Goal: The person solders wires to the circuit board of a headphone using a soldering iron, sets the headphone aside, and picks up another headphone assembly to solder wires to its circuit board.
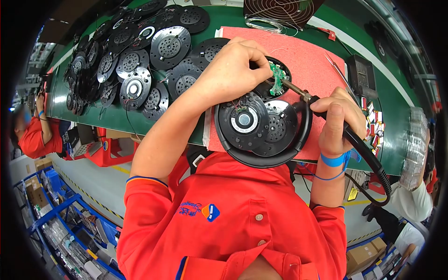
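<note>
My right hand (pixel 338 119) is wrapped round a soldering iron (pixel 322 105). The iron's tip reaches the right edge of a small green circuit board (pixel 278 80). That board sits at a round black ear cup (pixel 284 65). At the board's left edge, the thumb and forefinger of my left hand (pixel 240 67) are pinched together; what lies between them is hidden. Below is a black headband (pixel 266 162), curving round two black speaker discs, one with a white ring (pixel 244 120) and one with a perforated centre (pixel 276 128).
A pink mat (pixel 317 58) covers part of the green bench (pixel 116 120). Many black discs (pixel 170 46) are heaped to the left. A fan grille (pixel 275 11), a black box (pixel 361 77) and small red-and-white parts (pixel 374 123) stand around. Other people are at both sides.
</note>
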Available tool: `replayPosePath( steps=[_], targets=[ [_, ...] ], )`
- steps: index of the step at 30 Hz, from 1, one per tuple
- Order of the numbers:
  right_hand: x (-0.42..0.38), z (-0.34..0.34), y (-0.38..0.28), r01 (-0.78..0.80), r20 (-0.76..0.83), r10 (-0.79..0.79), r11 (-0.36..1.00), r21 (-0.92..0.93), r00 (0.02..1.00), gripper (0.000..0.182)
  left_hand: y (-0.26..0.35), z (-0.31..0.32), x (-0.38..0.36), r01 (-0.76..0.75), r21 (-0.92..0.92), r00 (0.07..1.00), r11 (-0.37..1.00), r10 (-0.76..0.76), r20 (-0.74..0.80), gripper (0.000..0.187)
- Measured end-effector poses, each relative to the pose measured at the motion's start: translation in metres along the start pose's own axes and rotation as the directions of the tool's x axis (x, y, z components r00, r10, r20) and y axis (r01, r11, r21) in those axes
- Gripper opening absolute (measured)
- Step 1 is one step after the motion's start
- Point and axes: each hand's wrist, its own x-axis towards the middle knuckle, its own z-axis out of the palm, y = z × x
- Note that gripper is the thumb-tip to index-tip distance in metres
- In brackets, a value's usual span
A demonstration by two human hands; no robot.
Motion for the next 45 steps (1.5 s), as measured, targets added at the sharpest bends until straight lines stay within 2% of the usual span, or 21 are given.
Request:
replayPosePath(
  steps=[1,3,14,16,19,21,24,27,32,37,42,45],
  targets=[
    [0.0,0.0,-0.001,-0.001,-0.001,0.001,1.0,0.0,1.0,0.02,0.0,0.0,0.0,-0.006,-0.024,1.0,1.0,0.005,-0.01,0.012],
    [0.0,0.001,-0.003,-0.014,0.007,0.014,1.0,-0.025,1.0,0.032,-0.001,0.0,0.0,-0.005,-0.024,1.0,1.0,0.005,0.002,0.012],
    [0.0,0.002,-0.003,-0.006,0.005,0.006,1.0,-0.009,1.0,0.033,0.002,-0.003,0.002,0.027,-0.059,0.997,0.998,-0.022,0.073,0.014],
    [0.0,0.001,-0.003,0.0,0.004,0.0,1.0,-0.002,1.0,0.033,0.004,-0.003,0.0,-0.026,0.021,0.998,0.999,0.025,0.062,0.015],
    [-0.001,-0.002,-0.003,-0.014,0.009,0.014,1.0,-0.009,1.0,0.033,0.004,-0.001,0.002,-0.024,0.033,0.997,0.999,0.022,0.075,0.017],
    [-0.001,-0.004,0.001,0.015,-0.003,-0.015,1.0,-0.001,1.0,0.021,0.005,0.0,0.003,-0.017,0.062,0.998,0.998,0.014,0.06,0.017],
    [-0.003,-0.002,0.004,0.067,-0.084,-0.066,0.998,0.008,0.994,0.022,0.007,0.004,0.005,0.01,0.097,0.999,0.995,-0.014,0.044,0.016],
    [-0.003,-0.005,0.002,0.057,-0.047,-0.059,0.997,-0.044,0.997,0.032,0.007,0.009,0.004,0.034,0.128,0.999,0.991,-0.036,0.018,0.013],
    [-0.002,-0.003,0.001,0.065,-0.058,-0.07,0.995,-0.074,0.996,0.029,0.01,0.014,0.002,0.041,0.151,0.999,0.988,-0.038,-0.021,0.009],
    [-0.001,-0.003,0.001,0.068,-0.078,-0.075,0.994,-0.083,0.994,0.026,0.011,0.014,-0.003,-0.067,0.218,0.996,0.974,0.08,-0.051,0.006],
    [-0.003,-0.004,0.001,0.034,-0.084,-0.042,0.996,-0.087,0.996,0.025,0.011,0.008,-0.006,-0.116,0.205,0.991,0.972,0.127,-0.041,0.007],
    [-0.003,-0.001,0.005,0.045,-0.141,-0.055,0.996,-0.07,0.988,0.025,0.017,0.001,-0.007,-0.169,0.276,0.98,0.946,0.192,-0.058,0.009]
  ],
)
